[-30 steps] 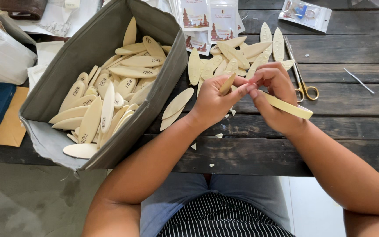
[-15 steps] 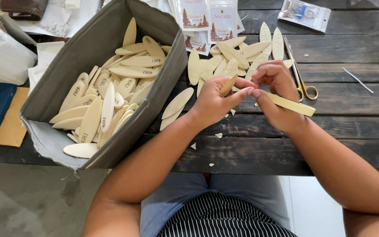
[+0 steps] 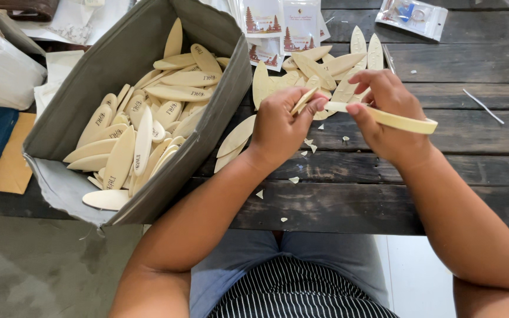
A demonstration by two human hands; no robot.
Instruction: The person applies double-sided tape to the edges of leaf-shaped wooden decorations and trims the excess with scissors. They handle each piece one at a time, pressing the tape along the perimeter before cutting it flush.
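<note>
Head view: your left hand point(image 3: 278, 126) pinches small pale leaf-shaped piece point(image 3: 304, 99) between thumb and fingertips. Your right hand point(image 3: 387, 115), fingers curled tight, grips long pale stick point(image 3: 393, 121), its tip meeting piece. Loose leaf shapes point(image 3: 325, 65) piled just beyond fingers; grey box point(image 3: 119, 65) of more, left of left hand. Shavings point(image 3: 310, 144) on dark table point(image 3: 354, 200) under fingers.

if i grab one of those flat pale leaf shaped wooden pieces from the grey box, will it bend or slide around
Probably stiff: the flat pale leaf-shaped wooden pieces in the grey fabric box lie straight, none sagging. Likely light, being thin. They look smooth and overlap loosely, so neighbours may slide. Flat, so unlikely to roll.
</note>
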